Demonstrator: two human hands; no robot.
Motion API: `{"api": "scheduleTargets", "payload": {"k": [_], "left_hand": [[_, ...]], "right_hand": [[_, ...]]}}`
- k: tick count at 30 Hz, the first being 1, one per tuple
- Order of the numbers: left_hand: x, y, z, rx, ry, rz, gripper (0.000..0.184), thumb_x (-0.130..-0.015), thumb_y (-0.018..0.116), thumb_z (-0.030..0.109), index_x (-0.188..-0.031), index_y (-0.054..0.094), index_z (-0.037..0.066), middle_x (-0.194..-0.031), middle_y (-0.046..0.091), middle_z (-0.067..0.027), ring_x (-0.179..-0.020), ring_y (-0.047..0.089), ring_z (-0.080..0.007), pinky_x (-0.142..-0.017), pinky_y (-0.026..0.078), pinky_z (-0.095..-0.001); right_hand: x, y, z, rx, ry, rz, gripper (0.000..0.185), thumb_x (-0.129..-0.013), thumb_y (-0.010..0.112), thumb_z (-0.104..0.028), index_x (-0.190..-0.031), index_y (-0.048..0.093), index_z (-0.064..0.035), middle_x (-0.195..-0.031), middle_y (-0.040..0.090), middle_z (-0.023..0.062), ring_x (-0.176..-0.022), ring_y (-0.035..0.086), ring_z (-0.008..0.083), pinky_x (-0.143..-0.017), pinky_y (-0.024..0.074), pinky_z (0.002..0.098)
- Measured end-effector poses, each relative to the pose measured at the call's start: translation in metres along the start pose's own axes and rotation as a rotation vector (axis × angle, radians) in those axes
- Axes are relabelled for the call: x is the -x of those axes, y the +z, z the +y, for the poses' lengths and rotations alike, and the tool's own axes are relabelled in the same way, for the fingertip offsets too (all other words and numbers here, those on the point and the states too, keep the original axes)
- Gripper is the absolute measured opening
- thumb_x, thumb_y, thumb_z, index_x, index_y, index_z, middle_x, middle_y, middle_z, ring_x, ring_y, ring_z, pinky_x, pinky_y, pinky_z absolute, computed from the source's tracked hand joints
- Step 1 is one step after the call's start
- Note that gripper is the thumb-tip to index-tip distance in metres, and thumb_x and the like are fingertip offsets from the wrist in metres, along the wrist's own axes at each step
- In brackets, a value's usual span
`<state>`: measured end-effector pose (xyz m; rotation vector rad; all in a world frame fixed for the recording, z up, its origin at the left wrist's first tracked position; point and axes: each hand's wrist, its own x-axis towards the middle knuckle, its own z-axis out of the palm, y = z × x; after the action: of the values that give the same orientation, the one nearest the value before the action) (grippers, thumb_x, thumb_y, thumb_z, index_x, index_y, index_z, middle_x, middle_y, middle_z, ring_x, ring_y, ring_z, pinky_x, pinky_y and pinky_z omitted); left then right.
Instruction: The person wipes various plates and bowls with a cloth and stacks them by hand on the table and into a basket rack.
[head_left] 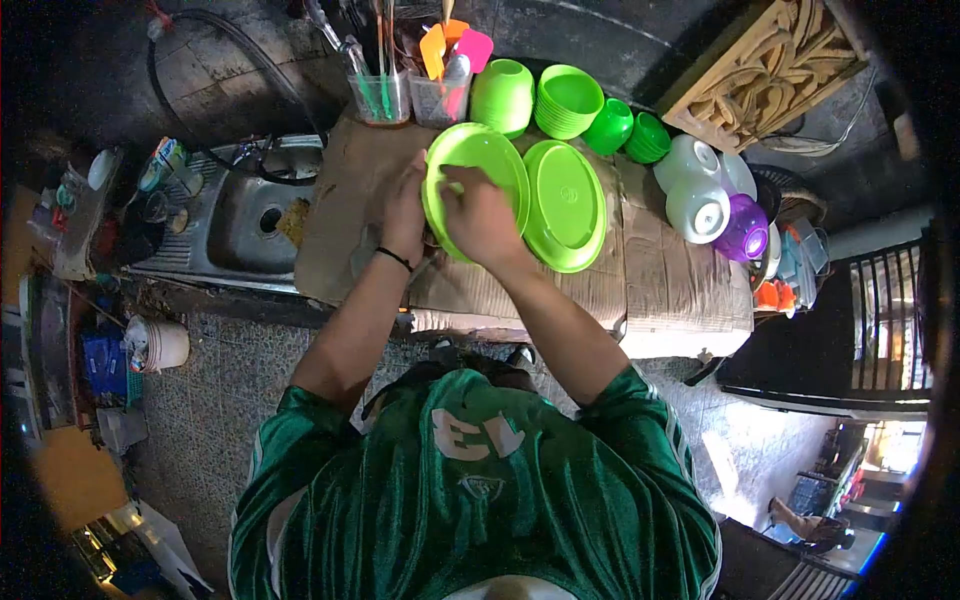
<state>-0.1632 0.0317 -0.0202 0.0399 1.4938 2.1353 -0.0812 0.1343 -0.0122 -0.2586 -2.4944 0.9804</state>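
Observation:
A stack of lime-green oval plates (pixel 490 150) lies on the cardboard-covered counter in front of me. My left hand (pixel 404 212) is at its left edge, fingers closed along the rim. Over the top plate is my right hand (pixel 478 215), its fingers curled inward; whether they pinch anything is hidden. Directly right of this stack, another lime-green oval plate (pixel 567 205) rests with its base facing up. Behind the plates stand stacked green bowls (pixel 503 97) and more nested green bowls (pixel 568 100).
A steel sink (pixel 240 225) is at the left. Utensil containers (pixel 380 98) stand at the back. White bowls (pixel 697 210) and a purple bowl (pixel 741 230) sit at the right, below a carved wooden panel (pixel 765 75). A person (pixel 810 524) is far off at lower right.

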Motion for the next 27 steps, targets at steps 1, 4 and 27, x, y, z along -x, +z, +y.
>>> {"api": "scheduleTargets", "payload": {"k": [1,4,27], "left_hand": [[-0.013,-0.006,-0.018,-0.096,0.114,-0.006,0.055,-0.106,0.062,0.024,-0.157,0.053,0.004,-0.151,0.062,-0.016,-0.134,0.062,-0.0247,-0.112,0.046,-0.0355],[-0.029,-0.012,-0.047,-0.522,0.347,-0.007,0.056,-0.103,0.063,0.016,-0.157,0.052,0.004,-0.147,0.064,-0.0235,-0.131,0.065,-0.0313,-0.112,0.048,-0.0392],[-0.068,-0.019,-0.03,-0.965,0.321,0.019,0.058,-0.092,0.058,0.002,-0.145,0.068,0.02,-0.095,0.076,-0.0246,-0.077,0.072,-0.0302,-0.077,0.055,-0.0461]], "right_hand": [[0.001,-0.018,-0.002,-0.015,0.091,0.073,0.039,-0.1,0.07,-0.027,-0.126,0.069,0.0012,-0.125,0.068,0.0306,-0.111,0.07,0.0444,-0.097,0.0554,0.0522],[0.005,-0.057,0.022,0.135,0.15,0.229,0.042,-0.099,0.073,-0.029,-0.129,0.069,0.0003,-0.129,0.068,0.029,-0.126,0.062,0.0443,-0.108,0.0494,0.0508],[0.054,-0.119,0.132,0.023,0.337,0.27,0.055,-0.101,0.072,-0.041,-0.143,0.063,-0.0058,-0.152,0.055,0.0285,-0.137,0.056,0.046,-0.115,0.0464,0.0496]]}}
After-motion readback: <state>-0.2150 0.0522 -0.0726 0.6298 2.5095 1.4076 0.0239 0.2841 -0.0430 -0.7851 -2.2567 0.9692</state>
